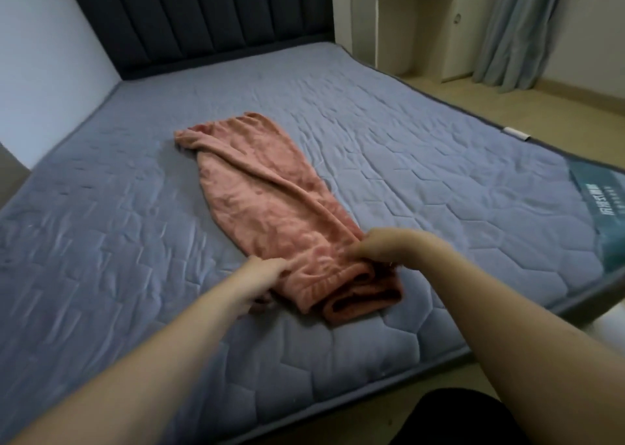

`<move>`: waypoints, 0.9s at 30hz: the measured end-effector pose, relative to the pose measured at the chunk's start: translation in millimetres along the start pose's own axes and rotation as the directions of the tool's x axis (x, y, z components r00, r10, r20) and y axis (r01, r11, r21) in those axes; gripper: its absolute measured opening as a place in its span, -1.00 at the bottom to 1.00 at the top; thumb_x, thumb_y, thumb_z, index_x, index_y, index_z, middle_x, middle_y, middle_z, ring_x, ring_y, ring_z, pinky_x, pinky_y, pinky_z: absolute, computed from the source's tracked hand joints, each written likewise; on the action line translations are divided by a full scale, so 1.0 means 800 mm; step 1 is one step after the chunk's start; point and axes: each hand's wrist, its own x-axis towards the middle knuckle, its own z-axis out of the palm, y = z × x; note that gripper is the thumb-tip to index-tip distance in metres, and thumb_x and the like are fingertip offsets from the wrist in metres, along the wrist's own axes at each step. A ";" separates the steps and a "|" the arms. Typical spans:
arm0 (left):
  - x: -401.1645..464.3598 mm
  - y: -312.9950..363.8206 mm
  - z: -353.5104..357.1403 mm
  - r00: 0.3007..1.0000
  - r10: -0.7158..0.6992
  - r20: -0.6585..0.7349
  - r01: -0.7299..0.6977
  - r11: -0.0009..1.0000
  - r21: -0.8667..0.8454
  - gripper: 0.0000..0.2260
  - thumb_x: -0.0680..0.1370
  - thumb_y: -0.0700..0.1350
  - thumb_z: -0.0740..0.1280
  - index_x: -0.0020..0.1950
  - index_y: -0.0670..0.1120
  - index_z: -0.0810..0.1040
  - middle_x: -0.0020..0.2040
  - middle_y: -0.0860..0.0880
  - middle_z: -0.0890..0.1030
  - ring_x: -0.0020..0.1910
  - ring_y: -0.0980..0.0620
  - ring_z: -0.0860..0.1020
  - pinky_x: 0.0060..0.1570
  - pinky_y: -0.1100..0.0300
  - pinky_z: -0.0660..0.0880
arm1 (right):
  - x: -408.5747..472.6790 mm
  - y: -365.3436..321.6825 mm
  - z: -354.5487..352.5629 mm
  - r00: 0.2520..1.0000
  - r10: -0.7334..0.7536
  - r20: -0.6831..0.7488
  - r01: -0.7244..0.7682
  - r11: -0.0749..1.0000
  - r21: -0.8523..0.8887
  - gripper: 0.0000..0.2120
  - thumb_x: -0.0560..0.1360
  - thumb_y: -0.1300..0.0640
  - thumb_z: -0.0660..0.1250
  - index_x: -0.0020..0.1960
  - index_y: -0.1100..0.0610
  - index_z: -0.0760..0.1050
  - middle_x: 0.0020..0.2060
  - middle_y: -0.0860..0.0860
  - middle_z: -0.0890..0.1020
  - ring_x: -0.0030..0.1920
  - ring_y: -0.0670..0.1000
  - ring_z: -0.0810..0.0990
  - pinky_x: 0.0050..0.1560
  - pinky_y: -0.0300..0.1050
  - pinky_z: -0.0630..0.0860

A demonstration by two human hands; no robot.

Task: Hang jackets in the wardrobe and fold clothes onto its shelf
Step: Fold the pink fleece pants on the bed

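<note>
A pair of pink fleece trousers [263, 201] lies stretched out lengthwise on the grey quilted mattress [439, 180], legs folded together, the far end bunched near the middle of the bed. My left hand [262, 273] pinches the near left corner of the trousers. My right hand [378, 246] grips the near right edge just above the cuffed openings. Both hands hold the fabric low against the mattress.
A dark padded headboard [203, 14] stands at the far end of the bed. White built-in furniture [422, 21] and a grey-blue curtain [517, 28] stand at the back right. Bare wooden floor [558, 113] runs along the right side of the bed.
</note>
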 end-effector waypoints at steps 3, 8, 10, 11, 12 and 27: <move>0.010 -0.001 0.000 0.998 -0.055 -0.011 0.048 0.937 -0.347 -0.96 0.51 -0.20 0.34 -0.14 -0.10 0.56 -0.44 -0.04 0.52 -0.58 0.09 0.45 -0.54 0.35 0.35 | 0.006 -0.008 -0.008 1.000 -0.011 0.024 0.012 0.998 -0.054 -0.71 0.49 -0.09 0.38 0.01 0.13 0.55 -0.07 0.07 0.59 -0.12 0.06 0.54 -0.13 -0.12 0.50; 0.004 0.029 0.015 0.987 0.162 0.002 -0.154 0.943 -0.297 -0.90 0.52 -0.25 0.33 -0.14 -0.08 0.47 -0.44 -0.06 0.47 -0.64 0.11 0.40 -0.62 0.38 0.28 | -0.014 0.025 -0.044 0.982 0.164 0.093 -0.140 0.966 -0.219 -0.68 0.48 -0.12 0.38 -0.19 0.15 0.56 -0.40 0.01 0.58 -0.41 -0.02 0.48 -0.40 -0.25 0.44; -0.004 0.014 0.027 0.983 0.135 0.127 -0.139 0.990 0.023 -0.83 0.44 -0.22 0.42 -0.19 -0.06 0.43 -0.49 -0.06 0.44 -0.65 0.07 0.36 -0.57 0.39 0.25 | -0.017 0.029 -0.030 0.945 0.281 0.167 -0.198 0.899 -0.390 -0.67 0.51 -0.08 0.34 -0.27 0.15 0.52 -0.58 -0.03 0.54 -0.58 -0.07 0.46 -0.52 -0.33 0.41; -0.003 0.009 0.026 0.985 0.096 0.142 -0.115 0.984 0.138 -0.82 0.39 -0.17 0.45 -0.22 -0.06 0.44 -0.49 -0.06 0.44 -0.64 0.06 0.34 -0.54 0.38 0.25 | -0.013 0.024 -0.025 0.931 0.314 0.184 -0.202 0.867 -0.456 -0.67 0.52 -0.07 0.32 -0.27 0.15 0.50 -0.58 -0.03 0.54 -0.60 -0.08 0.46 -0.53 -0.34 0.40; 0.001 0.009 0.021 0.990 0.072 0.122 -0.092 0.981 0.173 -0.83 0.35 -0.09 0.44 -0.20 -0.07 0.47 -0.47 -0.07 0.47 -0.62 0.05 0.34 -0.51 0.37 0.26 | -0.008 0.015 -0.025 0.929 0.326 0.178 -0.200 0.843 -0.499 -0.71 0.52 -0.07 0.31 -0.21 0.14 0.50 -0.50 -0.01 0.57 -0.55 -0.08 0.50 -0.51 -0.34 0.41; 0.264 0.072 -0.202 0.929 0.137 -0.344 -0.105 0.988 0.110 -0.38 0.36 0.06 0.21 0.33 -0.25 0.43 0.32 -0.27 0.48 0.31 -0.25 0.44 0.32 -0.09 0.39 | 0.314 -0.179 -0.001 0.969 -0.174 -0.177 0.088 0.907 -0.412 -0.07 0.37 -0.46 0.18 0.56 0.02 0.03 0.51 0.10 0.18 0.49 0.18 0.16 0.44 0.13 0.12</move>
